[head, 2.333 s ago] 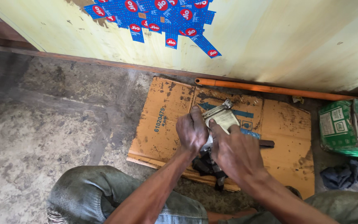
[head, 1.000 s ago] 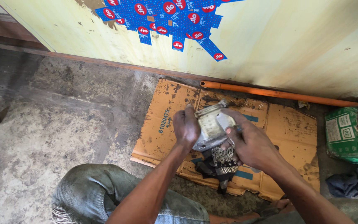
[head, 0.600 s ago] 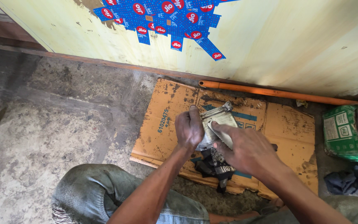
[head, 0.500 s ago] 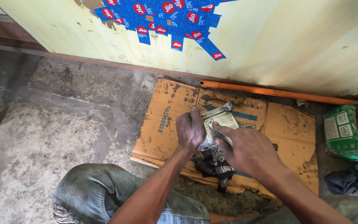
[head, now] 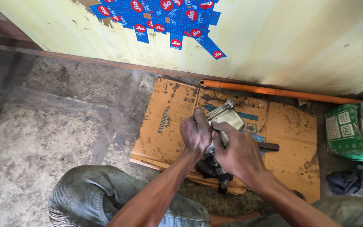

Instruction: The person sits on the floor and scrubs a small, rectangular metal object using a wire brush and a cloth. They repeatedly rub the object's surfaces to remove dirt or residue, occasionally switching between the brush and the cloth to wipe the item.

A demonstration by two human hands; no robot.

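My left hand (head: 195, 134) grips the left side of a grimy grey metal part (head: 229, 117) held just above a flattened orange cardboard sheet (head: 168, 122). My right hand (head: 237, 152) presses on the part's near right side, fingers curled over its face. A dark patterned rag (head: 211, 167) hangs beneath the part, under both hands. The part's far end, with a small bolt-like lug, pokes out past my fingers. Its underside is hidden.
An orange pipe (head: 274, 91) lies along the foot of a pale yellow wall (head: 295, 38) patched with blue stickers. A green carton (head: 349, 131) and a dark cloth (head: 351, 178) sit at the right. A dark tool handle (head: 269, 146) lies on the cardboard. Rough concrete floor (head: 43, 134) spreads left.
A second ago the part was lifted and tilted up between my hands; it has come back down toward the cardboard, and my right hand has slid nearer over its lower face.
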